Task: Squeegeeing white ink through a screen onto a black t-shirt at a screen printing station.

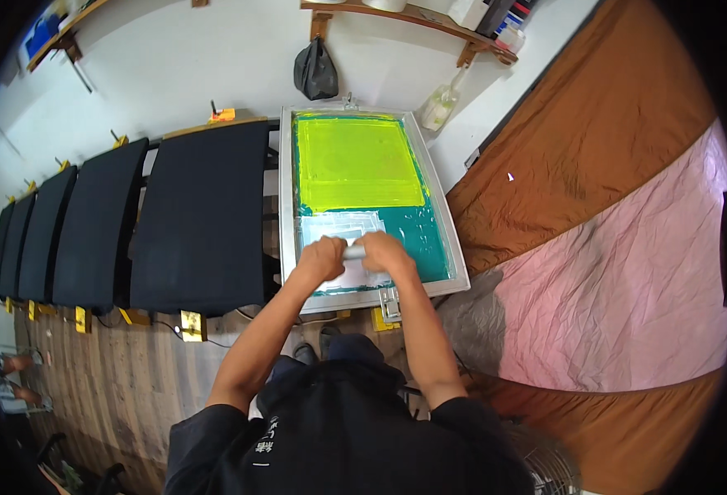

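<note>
Left hand [322, 259] and right hand [385, 251] are clamping a grey handle [353, 252]; I'm seemingly spreading white ink [320, 225] beneath, probably needing even pressure next.

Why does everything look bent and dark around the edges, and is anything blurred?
Head view: the wide fisheye lens curves the wooden shelf and leaves black corners; the pink sheet brightens toward its upper right; the grey handle between left hand and right hand looks slightly soft, perhaps from motion.
</note>
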The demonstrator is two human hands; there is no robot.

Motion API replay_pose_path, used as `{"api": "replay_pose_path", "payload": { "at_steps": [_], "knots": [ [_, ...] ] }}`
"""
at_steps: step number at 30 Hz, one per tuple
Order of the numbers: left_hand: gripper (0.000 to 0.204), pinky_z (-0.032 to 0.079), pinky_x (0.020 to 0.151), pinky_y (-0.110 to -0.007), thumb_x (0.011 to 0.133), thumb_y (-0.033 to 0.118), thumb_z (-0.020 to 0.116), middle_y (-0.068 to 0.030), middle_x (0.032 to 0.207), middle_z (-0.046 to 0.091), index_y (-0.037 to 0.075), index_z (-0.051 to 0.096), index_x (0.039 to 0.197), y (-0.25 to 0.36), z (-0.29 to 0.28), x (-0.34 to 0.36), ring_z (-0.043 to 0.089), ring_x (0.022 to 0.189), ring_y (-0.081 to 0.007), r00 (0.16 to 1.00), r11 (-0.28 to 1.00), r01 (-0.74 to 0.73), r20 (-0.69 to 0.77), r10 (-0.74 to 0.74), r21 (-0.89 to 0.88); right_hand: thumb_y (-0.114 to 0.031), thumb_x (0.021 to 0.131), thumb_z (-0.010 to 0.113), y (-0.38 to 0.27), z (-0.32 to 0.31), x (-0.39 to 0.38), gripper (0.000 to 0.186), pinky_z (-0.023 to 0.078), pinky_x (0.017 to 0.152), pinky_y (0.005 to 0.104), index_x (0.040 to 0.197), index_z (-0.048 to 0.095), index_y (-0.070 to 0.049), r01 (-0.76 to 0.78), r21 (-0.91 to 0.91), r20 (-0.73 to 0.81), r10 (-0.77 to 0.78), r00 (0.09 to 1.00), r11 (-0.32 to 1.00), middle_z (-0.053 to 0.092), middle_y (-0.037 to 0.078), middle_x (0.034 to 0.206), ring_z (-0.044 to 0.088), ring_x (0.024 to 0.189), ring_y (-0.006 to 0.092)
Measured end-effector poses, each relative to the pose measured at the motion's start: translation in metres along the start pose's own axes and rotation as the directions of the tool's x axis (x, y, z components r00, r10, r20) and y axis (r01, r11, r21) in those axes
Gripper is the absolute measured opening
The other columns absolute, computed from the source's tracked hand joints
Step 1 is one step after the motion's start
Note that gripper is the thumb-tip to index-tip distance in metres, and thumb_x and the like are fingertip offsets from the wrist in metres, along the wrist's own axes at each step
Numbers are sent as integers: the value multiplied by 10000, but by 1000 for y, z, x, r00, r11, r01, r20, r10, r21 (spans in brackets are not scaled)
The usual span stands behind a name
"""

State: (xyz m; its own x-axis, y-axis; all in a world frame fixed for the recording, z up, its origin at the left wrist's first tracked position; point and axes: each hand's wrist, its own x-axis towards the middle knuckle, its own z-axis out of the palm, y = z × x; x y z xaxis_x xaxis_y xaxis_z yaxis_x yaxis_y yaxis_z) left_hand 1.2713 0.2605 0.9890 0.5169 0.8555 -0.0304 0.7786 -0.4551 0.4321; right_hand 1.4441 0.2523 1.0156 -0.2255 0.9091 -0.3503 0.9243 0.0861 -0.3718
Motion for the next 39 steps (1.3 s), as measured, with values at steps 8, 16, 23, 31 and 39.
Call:
{"api": "replay_pose_path", "payload": {
  "at_steps": [8,16,23,31,39],
  "knots": [
    [324,528,752,-464,694,-42,577,-204,914,653,56,657,992,36,57,80,636,847,-411,984,985,-9,-177,-22,-172,-40,700,640,104,-4,41,327,522,823,449,1012,698,-119,101,-93,-162,-116,980,990,657,139,999,610,992,343],
    [425,516,771,-471,697,-84,519,-185,940,639,48,639,1082,91,65,93,626,868,-410,992,970,125,39,-119,-207,28,674,630,152,-2,15,248,534,816,426,906,693,-34,154,111,-188,-131,973,982,644,158,917,597,952,350],
    [313,528,733,-503,732,4,571,-230,858,665,80,643,1026,36,37,172,648,844,-415,982,981,187,42,-185,-50,-32,676,657,151,-32,127,178,537,736,467,839,718,-72,113,44,-127,-107,986,993,692,183,834,670,850,383],
    [282,526,718,-475,714,-54,569,-204,884,645,44,641,968,19,72,150,634,801,-427,992,988,28,-116,-46,-149,8,706,610,148,-1,105,248,530,775,457,927,704,-54,199,47,-248,-181,952,979,649,184,881,591,941,371],
    [274,532,691,-473,707,-46,583,-206,853,627,18,622,971,34,56,81,644,781,-401,998,985,28,55,-19,-169,50,671,602,110,20,40,299,526,794,465,940,686,-48,145,131,-145,-126,981,981,630,159,925,583,974,364]
  ]
}}
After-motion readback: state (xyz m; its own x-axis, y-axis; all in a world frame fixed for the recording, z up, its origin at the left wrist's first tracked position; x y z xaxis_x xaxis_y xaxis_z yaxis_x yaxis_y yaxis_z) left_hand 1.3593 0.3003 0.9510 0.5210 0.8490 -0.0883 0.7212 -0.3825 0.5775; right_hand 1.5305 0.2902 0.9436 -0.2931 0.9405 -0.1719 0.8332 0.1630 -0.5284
